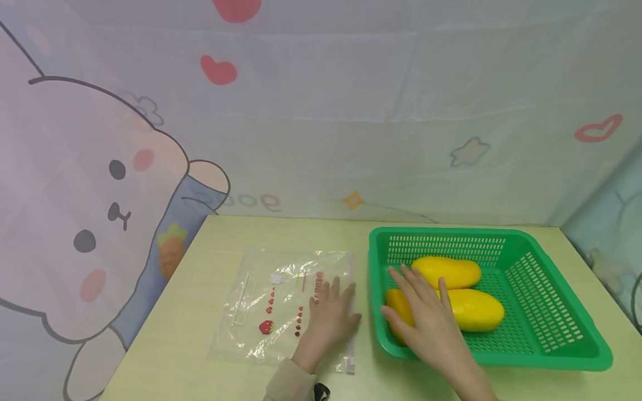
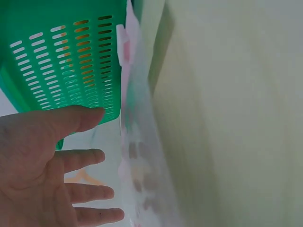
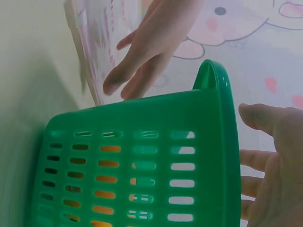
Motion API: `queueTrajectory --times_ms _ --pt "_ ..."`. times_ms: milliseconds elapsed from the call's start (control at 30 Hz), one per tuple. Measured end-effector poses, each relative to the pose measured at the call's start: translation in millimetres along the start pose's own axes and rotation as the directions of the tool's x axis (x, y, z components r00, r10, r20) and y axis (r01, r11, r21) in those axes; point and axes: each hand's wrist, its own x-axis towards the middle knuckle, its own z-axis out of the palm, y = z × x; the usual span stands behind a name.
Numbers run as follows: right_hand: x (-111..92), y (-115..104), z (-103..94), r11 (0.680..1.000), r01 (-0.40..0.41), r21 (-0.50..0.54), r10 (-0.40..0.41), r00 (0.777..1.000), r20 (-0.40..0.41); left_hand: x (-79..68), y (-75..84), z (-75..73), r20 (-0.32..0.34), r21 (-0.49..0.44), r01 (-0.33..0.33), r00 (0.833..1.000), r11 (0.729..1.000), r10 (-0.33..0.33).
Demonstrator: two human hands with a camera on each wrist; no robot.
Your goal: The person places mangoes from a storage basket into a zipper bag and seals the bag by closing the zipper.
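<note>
A clear zip bag (image 1: pixel 281 345) printed with small red hearts and a strawberry lies flat on the table. My left hand (image 1: pixel 328 314) is over its right part, fingers extended; in the left wrist view the fingers (image 2: pixel 90 192) are apart and grip nothing. Beside the bag stands a green plastic basket (image 1: pixel 551 362) with three yellow mango-like fruits: one at the back (image 1: pixel 446 272), one in front (image 1: pixel 478 310), and one at the left (image 1: pixel 398 306), partly hidden. My right hand (image 1: pixel 426 320) hovers above the basket's near left side with spread fingers, holding nothing.
The pale wooden table (image 1: pixel 170 334) extends left of the bag. A cloth backdrop (image 1: pixel 321 156) with a cartoon animal and hearts hangs behind it. A small black object (image 1: pixel 321 391) shows by the left sleeve (image 1: pixel 291 381).
</note>
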Motion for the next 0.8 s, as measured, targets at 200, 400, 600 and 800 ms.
queueTrajectory --times_ms 200,400,600,800 --pt "0 -3 3.3 1.000 0.010 -0.004 -0.010 1.000 -0.009 0.3 1.8 1.9 0.004 0.030 -0.005 1.000 1.000 0.005" --pt "1 -5 4.9 1.000 0.004 0.001 -0.004 1.000 -0.006 -0.2 3.7 2.2 0.000 0.036 -0.020 1.000 0.999 0.020" --pt "4 -7 7.8 1.000 -0.007 0.002 0.007 1.000 0.015 -0.5 6.1 3.6 -0.009 0.029 -0.018 1.000 0.999 0.018" --pt "6 -9 11.3 1.000 0.000 0.002 0.000 1.000 -0.004 2.6 6.6 7.9 -0.001 0.071 -0.002 1.000 0.997 0.002"
